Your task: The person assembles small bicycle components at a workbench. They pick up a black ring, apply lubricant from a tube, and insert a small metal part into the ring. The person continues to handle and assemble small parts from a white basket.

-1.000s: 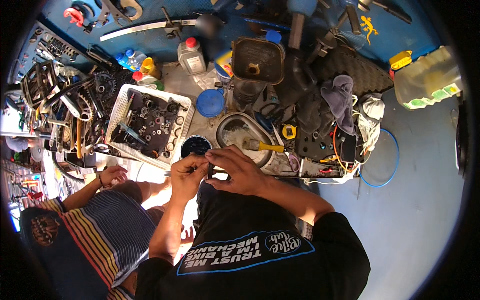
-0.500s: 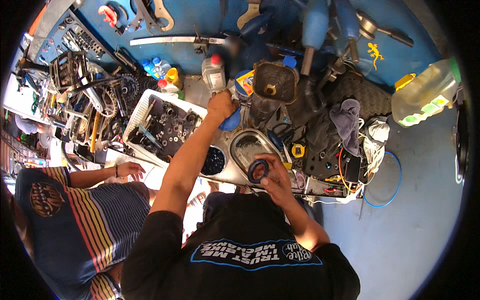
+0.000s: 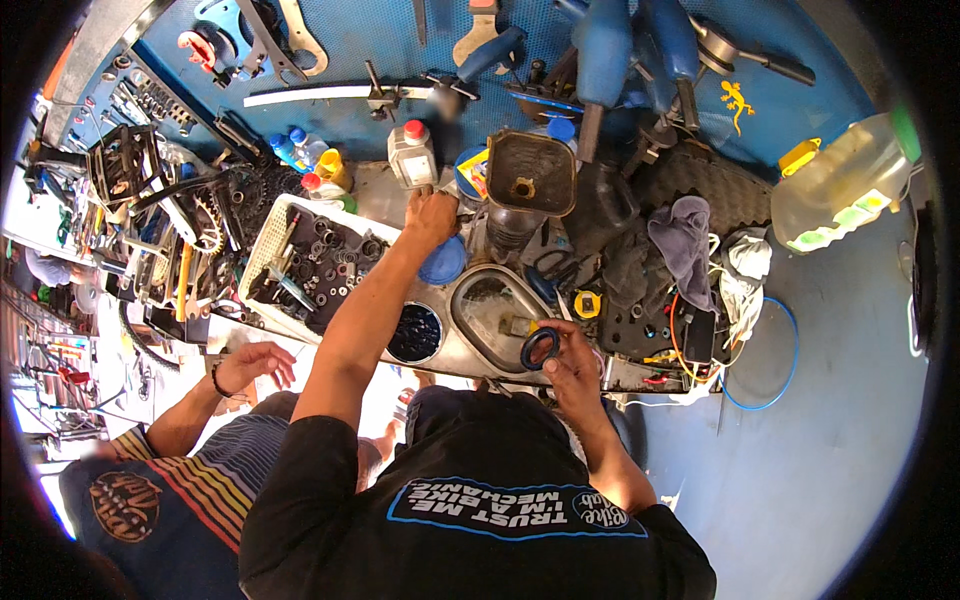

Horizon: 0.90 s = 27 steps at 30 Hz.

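Observation:
My right hand (image 3: 572,368) pinches a black ring (image 3: 540,347) with an open centre, over the near edge of an oval metal tray (image 3: 468,339). Stretched far forward, my left hand (image 3: 432,214) has its fingers curled down at the foot of a grey bottle (image 3: 411,157) with a red cap; what they hold, if anything, is hidden. Just nearer than that hand lies a round blue lid (image 3: 443,262). An open tin (image 3: 436,345) of dark, glossy stuff stands below my left forearm. A brush (image 3: 519,326) lies in the oval tray, close to the ring.
A white basket (image 3: 262,250) of small metal parts sits left of my forearm. Behind the tray stands a black square-topped funnel (image 3: 533,165). Rags (image 3: 683,245) and a yellow tape measure (image 3: 587,304) lie to the right. Another person's hand (image 3: 255,368) hovers at the left.
My right hand has shifted slightly right with the ring, and the brush in the tray shows more plainly. My left hand stays by the bottle. The view has moved, and the other person has shifted.

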Available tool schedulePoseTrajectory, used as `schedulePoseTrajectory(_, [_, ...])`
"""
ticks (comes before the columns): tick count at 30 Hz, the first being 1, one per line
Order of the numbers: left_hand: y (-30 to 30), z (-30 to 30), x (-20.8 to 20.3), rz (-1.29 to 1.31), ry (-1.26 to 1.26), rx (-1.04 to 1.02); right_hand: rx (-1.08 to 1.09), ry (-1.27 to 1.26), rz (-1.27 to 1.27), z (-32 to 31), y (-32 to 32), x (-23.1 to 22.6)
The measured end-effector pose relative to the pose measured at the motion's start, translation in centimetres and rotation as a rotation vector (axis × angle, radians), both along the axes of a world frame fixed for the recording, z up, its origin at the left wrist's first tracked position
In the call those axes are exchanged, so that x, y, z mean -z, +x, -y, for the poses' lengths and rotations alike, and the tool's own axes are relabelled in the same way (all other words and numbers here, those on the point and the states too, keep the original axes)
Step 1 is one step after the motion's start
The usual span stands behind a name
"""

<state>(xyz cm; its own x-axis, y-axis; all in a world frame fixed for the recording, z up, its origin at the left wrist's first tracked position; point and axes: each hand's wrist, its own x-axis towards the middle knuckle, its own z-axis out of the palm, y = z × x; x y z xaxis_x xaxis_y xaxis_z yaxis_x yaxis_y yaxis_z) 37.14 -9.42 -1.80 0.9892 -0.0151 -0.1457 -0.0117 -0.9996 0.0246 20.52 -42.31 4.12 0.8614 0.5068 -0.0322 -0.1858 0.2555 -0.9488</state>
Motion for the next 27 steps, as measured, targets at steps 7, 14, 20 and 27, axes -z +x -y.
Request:
schedulePoseTrajectory(7, [-5.2,-3.5,-5.5,0.236,-0.167,-0.121,-0.068,0.05,-0.02,-2.2,1.8,-0.9])
schedulePoseTrajectory(14, [-16.7,-5.2,-9.3,0.429,-1.265,-0.64,-0.187,0.115,-0.038,-4.4,3.3,-0.8])
schedulePoseTrajectory(20, [-27.8,-8.9,-4.9,0.864,-2.183,-0.32,-0.287,0.143,-0.053,-5.8,4.4,-0.4])
schedulePoseTrajectory(27, [-35.2,-10.5,-3.8,1.032,-2.146,-0.331,-0.389,0.116,-0.068,-7.8,5.2,-0.5])
